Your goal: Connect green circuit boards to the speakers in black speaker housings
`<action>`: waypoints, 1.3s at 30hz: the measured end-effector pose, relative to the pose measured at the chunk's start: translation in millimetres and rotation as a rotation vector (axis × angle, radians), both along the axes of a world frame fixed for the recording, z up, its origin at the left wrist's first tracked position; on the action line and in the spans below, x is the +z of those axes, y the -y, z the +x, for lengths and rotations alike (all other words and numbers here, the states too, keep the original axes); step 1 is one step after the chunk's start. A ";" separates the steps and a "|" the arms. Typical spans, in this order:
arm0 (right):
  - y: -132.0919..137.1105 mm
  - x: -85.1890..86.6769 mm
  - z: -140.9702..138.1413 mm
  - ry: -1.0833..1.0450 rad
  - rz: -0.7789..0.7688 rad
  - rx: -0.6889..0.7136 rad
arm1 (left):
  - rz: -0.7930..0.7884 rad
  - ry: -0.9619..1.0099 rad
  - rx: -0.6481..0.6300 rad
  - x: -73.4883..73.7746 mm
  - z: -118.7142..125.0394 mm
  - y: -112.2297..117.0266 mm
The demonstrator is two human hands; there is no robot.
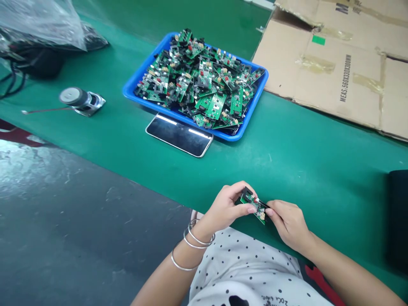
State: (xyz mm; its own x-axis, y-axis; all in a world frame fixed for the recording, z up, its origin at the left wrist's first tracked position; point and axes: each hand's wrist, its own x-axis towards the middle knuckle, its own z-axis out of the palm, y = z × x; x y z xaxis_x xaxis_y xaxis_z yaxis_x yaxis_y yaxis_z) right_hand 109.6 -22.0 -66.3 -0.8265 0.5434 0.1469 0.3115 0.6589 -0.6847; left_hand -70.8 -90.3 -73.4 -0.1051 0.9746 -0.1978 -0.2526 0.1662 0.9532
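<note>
Between the thumb and fingers of my left hand (pixel 228 206) is a small green circuit board (pixel 254 205), tilted, with black, white, red and tan parts on it. My right hand (pixel 288 223) is closed at the board's right edge, pinching a thin black tool (pixel 262 204) whose tip reaches over the board. Its exact kind is too small to make out. Both hands are just above the near edge of the green table. Beyond them stands a blue tray (pixel 129 90) heaped with similar circuit boards (pixel 216 106).
A smartphone (pixel 178 135) lies against the tray's near side. To the left are a speaker (pixel 79 100) with a thin red wire and a clear plastic bag (pixel 44 21). Flattened cardboard (pixel 321 85) covers the back right. A dark object (pixel 397 216) stands at the right edge.
</note>
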 end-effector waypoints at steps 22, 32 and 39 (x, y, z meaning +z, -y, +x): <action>-1.6 -0.4 -1.1 -0.026 0.014 0.002 | 0.038 -0.017 0.005 1.3 0.5 3.1; -6.9 -2.8 2.5 -0.083 0.158 0.022 | 0.125 -0.313 0.060 21.9 28.1 14.5; -10.0 -2.3 7.2 -0.138 0.121 0.024 | 0.126 -0.420 0.022 35.7 33.8 21.3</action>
